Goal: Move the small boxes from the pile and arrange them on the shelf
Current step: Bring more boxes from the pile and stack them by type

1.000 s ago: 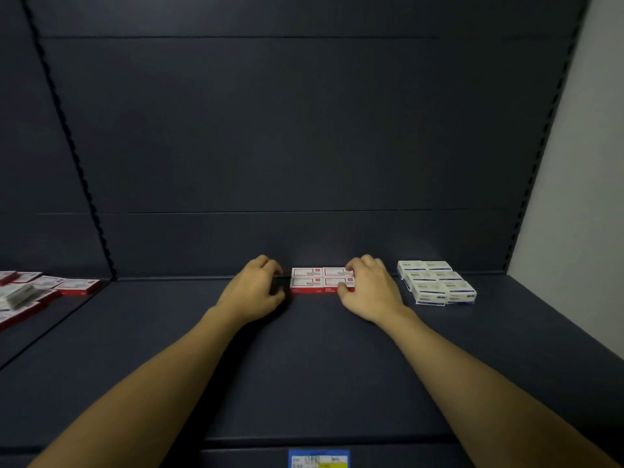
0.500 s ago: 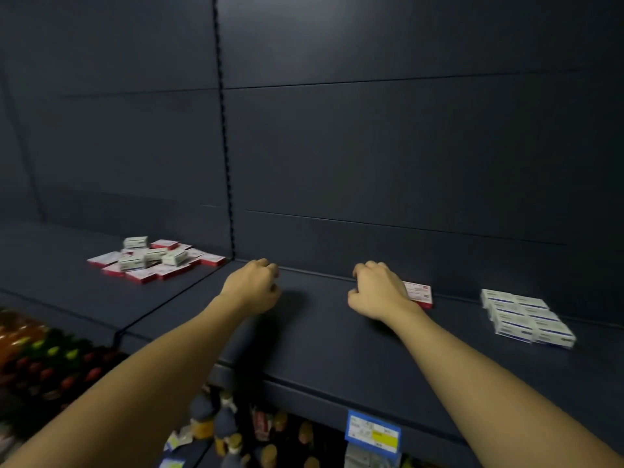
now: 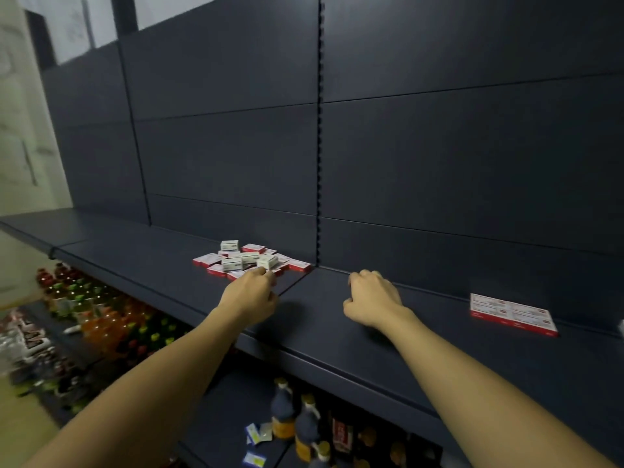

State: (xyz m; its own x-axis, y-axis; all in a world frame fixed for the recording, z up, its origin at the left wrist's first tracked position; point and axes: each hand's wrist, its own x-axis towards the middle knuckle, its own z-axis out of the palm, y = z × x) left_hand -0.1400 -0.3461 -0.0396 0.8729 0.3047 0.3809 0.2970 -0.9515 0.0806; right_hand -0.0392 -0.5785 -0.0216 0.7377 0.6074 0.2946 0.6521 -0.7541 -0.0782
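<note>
- Since half a second ago the view has turned left, and the left hand [image 3: 250, 298] has reached the near edge of the pile [image 3: 251, 261] of small boxes; the right hand [image 3: 371, 302] is now well apart from the arranged boxes [image 3: 511, 314].
- The left fingers are curled at the pile; whether they pinch a box, one cannot tell.
- The right fingers are loosely curled and hold nothing, above the dark shelf [image 3: 337, 336].
- The arranged boxes lie flat, far right.
- Bottles [image 3: 297, 420] stand on the lower shelf.

Left hand [image 3: 251, 295] fingertips hide pile [image 3: 251, 260] edge (contact unclear).
</note>
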